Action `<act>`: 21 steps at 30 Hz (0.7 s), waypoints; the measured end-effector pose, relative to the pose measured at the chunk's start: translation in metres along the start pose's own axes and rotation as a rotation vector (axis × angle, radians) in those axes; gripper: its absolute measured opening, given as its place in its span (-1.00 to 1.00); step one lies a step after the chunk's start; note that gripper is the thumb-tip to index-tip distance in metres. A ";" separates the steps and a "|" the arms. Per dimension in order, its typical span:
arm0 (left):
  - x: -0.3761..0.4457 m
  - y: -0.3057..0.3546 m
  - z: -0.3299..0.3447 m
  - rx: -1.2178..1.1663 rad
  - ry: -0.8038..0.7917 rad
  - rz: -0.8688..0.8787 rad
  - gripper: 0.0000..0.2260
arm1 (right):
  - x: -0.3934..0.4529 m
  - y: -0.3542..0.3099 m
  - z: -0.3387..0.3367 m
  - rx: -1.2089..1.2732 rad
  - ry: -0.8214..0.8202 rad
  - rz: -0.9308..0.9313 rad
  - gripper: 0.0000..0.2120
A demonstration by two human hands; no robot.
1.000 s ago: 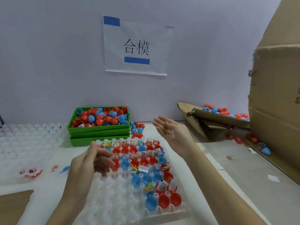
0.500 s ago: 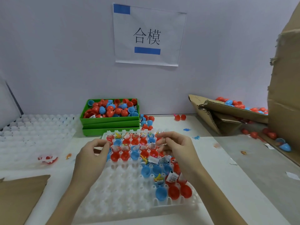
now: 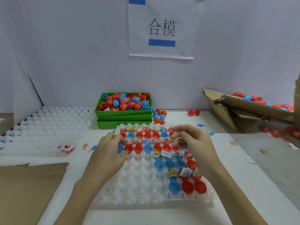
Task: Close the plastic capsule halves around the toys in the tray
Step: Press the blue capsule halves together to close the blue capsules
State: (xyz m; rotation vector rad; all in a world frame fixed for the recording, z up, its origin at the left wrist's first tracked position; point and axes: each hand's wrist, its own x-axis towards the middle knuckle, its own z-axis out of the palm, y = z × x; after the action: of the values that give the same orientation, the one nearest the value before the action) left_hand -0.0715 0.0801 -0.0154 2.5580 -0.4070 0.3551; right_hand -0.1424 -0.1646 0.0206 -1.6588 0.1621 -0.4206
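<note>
Hands hover over the white tray [image 3: 139, 190] on your desk [image 3: 227, 184], apart from each other. Your left hand [image 3: 108, 153] rests curled fingers at the tray's left side, what it grips hidden. Your right hand [image 3: 193, 143] pinches a clear wrapped toy [image 3: 176, 138] above the red and blue capsule halves [image 3: 162, 153]. A green box [image 3: 124, 113] of loose halves sits behind
</note>
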 end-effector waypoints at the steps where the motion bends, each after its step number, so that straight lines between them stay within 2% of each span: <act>1: 0.000 -0.001 0.000 0.008 -0.009 -0.011 -0.80 | 0.000 0.000 0.000 -0.003 0.000 0.000 -0.68; 8: -0.001 -0.001 -0.002 -0.107 0.078 -0.015 -0.79 | 0.000 0.003 0.002 -0.023 -0.026 0.000 -0.67; 13: -0.005 0.013 -0.012 -0.220 0.186 0.155 -0.79 | -0.001 0.002 0.004 -0.067 -0.112 -0.021 -0.72; 15: -0.008 0.025 -0.014 -0.357 0.188 0.209 -0.75 | -0.003 0.002 0.007 -0.110 -0.197 -0.050 -0.71; 18: -0.015 0.040 -0.014 -0.499 0.152 0.275 -0.73 | -0.007 0.004 0.015 -0.052 -0.373 -0.032 -0.56; 21: -0.017 0.046 -0.013 -0.588 0.083 0.279 -0.70 | -0.009 0.005 0.019 -0.022 -0.409 -0.079 -0.59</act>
State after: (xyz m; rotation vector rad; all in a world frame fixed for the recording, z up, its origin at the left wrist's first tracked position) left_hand -0.1058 0.0534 0.0104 1.9116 -0.7210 0.3732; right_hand -0.1435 -0.1443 0.0128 -1.7412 -0.2036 -0.1323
